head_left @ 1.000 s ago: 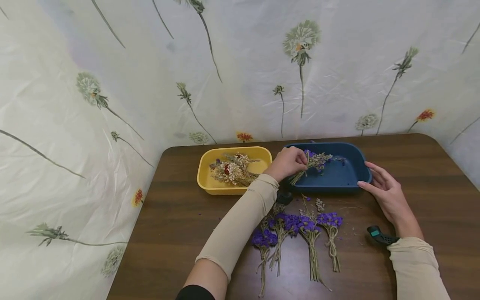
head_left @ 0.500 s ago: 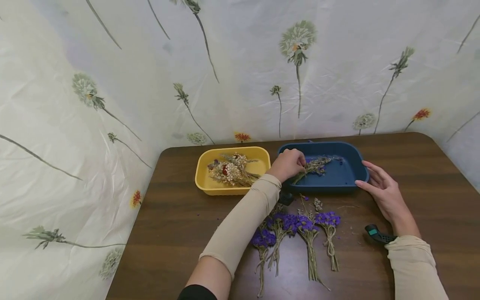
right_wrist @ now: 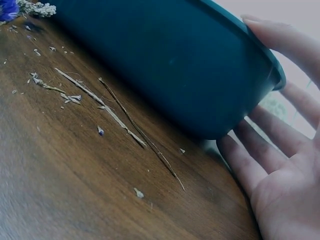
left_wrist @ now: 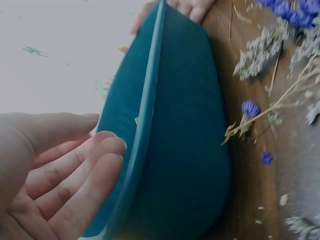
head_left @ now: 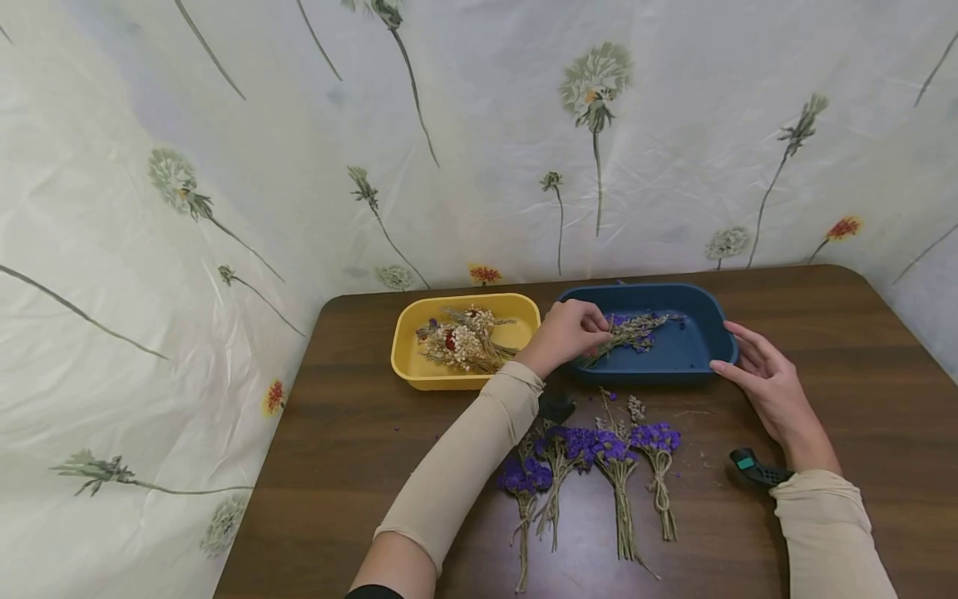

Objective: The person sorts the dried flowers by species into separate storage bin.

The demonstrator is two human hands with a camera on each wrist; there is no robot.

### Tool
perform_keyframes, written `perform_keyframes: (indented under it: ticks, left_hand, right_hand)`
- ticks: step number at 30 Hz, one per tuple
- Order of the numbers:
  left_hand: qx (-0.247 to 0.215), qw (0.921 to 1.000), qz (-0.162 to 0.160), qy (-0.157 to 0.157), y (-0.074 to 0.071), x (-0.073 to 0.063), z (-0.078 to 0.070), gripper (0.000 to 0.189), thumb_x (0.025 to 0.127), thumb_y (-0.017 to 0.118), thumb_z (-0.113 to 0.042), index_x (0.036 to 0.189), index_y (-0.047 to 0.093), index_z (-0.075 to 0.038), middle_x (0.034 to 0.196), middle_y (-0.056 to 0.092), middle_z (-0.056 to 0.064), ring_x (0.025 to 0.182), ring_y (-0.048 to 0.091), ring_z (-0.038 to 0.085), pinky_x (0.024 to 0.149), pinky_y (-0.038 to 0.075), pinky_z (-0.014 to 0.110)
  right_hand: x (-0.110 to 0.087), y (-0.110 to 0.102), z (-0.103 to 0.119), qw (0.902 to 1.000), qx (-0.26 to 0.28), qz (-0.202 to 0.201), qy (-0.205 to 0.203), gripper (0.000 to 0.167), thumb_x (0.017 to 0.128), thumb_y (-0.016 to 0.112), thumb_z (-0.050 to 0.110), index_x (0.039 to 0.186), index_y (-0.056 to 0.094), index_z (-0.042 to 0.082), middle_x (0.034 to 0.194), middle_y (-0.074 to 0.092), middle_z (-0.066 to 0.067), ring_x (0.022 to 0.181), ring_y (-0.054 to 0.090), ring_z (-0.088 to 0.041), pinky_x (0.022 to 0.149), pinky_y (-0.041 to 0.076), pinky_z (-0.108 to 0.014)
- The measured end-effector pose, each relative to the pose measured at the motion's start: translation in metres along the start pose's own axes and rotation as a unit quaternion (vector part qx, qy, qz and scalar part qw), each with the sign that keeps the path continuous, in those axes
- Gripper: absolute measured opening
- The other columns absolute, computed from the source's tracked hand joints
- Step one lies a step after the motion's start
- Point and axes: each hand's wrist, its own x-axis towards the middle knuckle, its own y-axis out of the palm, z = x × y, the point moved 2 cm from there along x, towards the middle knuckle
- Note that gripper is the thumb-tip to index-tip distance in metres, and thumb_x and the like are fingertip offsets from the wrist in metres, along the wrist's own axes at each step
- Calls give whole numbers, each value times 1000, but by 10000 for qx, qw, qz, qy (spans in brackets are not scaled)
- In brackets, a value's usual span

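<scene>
A bunch of dried purple flowers (head_left: 636,333) lies in the blue tray (head_left: 696,337), its stems toward the left. Over the stem end is my left hand (head_left: 569,333), fingertips close to the stems. In the left wrist view the left hand (left_wrist: 65,175) has loosely bent fingers beside the tray's wall (left_wrist: 185,130), with nothing seen between them; the bunch is hidden there. My right hand (head_left: 774,387) touches the tray's right end with fingers spread. In the right wrist view its thumb (right_wrist: 270,35) is at the rim and the other fingers rest along the end wall.
A yellow tray (head_left: 407,366) with dried white and red flower bunches stands left of the blue one. Several tied purple bunches (head_left: 617,466) lie in front. Stem bits (right_wrist: 135,125) are scattered on the wooden table (head_left: 344,457). A flower-print curtain (head_left: 479,125) hangs behind.
The left hand has lowered the purple bunch into the blue tray and drawn back slightly to the left from it. The right hand stays at the tray's end.
</scene>
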Motion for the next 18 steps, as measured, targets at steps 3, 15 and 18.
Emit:
perform_keyframes:
  ticks: [3, 15, 18]
  left_hand:
    - [-198, 9997, -69, 99, -2, -12, -1, 9, 98, 72, -17, 98, 74, -8, 92, 79, 11, 69, 75, 17, 60, 58, 18]
    - [-780, 9959, -296, 336, -4, -61, 3, 11, 98, 72, -19, 95, 75, -9, 88, 78, 14, 67, 74, 24, 60, 59, 22]
    - [-788, 9960, -268, 328, -1, -77, 4, 12, 98, 73, -22, 94, 75, -11, 87, 78, 12, 68, 75, 26, 60, 58, 20]
  right_hand:
    - [0, 0, 0, 10000, -29, 8, -39, 69, 99, 63, -4, 161, 37, 13, 170, 30, -3, 125, 54, 6, 94, 50, -5]
    - [-2, 1, 0, 10000, -67, -14, 1, 69, 100, 63, -2, 161, 37, 13, 169, 30, -2, 127, 52, 6, 94, 49, -5]
    - [-2, 1, 1, 9999, -110, -45, 51, 69, 100, 62, -3, 161, 36, 13, 170, 28, -3, 129, 50, 5, 94, 49, -4]
